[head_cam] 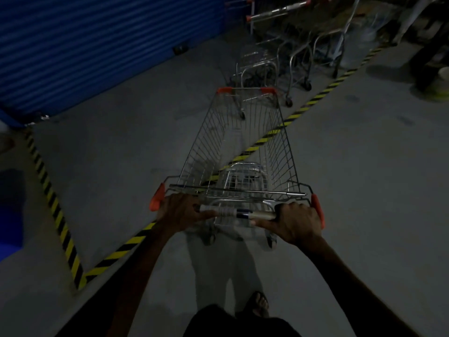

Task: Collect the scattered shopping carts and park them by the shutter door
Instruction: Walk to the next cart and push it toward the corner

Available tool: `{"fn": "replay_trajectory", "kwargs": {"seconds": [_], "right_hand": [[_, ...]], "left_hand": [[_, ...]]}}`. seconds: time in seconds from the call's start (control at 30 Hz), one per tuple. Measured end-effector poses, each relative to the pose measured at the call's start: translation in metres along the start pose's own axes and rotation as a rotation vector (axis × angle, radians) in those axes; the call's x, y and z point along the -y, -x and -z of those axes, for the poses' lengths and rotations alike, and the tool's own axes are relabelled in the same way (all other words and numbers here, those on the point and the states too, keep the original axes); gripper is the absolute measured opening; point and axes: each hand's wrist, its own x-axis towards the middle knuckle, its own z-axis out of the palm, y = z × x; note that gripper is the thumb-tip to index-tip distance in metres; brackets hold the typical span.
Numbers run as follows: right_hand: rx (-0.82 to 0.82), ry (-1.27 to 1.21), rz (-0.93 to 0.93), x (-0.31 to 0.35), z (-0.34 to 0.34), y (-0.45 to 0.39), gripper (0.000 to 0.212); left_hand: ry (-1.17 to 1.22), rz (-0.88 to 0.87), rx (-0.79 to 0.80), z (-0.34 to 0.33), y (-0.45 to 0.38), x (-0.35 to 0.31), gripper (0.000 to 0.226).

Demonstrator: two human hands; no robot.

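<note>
One blue corrugated metal shutter door (102,45) fills the upper left, well beyond the fingertips. A yellow-and-black striped floor tape line (315,98) runs diagonally under the cart. One silver wire shopping cart with orange corner caps (243,142) stretches straight ahead of the knuckles; at least two more parked carts (298,57) stand blurred beyond it. Two hands hold its handlebar (243,213): left hand (182,210) and right hand (296,221), fingers curled over, thumbs along the bar. One sandalled foot (260,302) shows below.
</note>
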Motion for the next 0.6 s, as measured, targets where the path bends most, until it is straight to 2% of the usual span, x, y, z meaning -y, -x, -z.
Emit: {"fn": "replay_trajectory", "kwargs": {"seconds": [0.07,0.13,0.23,0.33,0.47,0.6], "right_hand": [[-0.021,0.019,0.021,-0.011,0.004,-0.036,0.107],[-0.020,0.006,0.036,-0.019,0.008,-0.071,0.103],[-0.022,-0.003,0.069,-0.029,0.021,-0.128,0.100],[-0.015,0.018,0.068,-0.035,0.032,-0.183,0.096],[-0.019,0.041,0.034,-0.034,0.043,-0.256,0.101],[0.002,0.051,0.036,-0.032,0.053,-0.340,0.108]], "left_hand": [[0.005,0.025,0.014,0.001,-0.033,0.001,0.111],[-0.030,0.058,0.039,0.003,-0.064,0.003,0.117],[-0.062,0.099,-0.018,0.005,-0.114,0.011,0.102],[-0.139,0.087,-0.046,0.011,-0.164,0.016,0.108],[-0.106,0.091,-0.090,0.011,-0.235,0.041,0.081],[-0.144,0.073,-0.113,0.005,-0.312,0.079,0.087]]}}
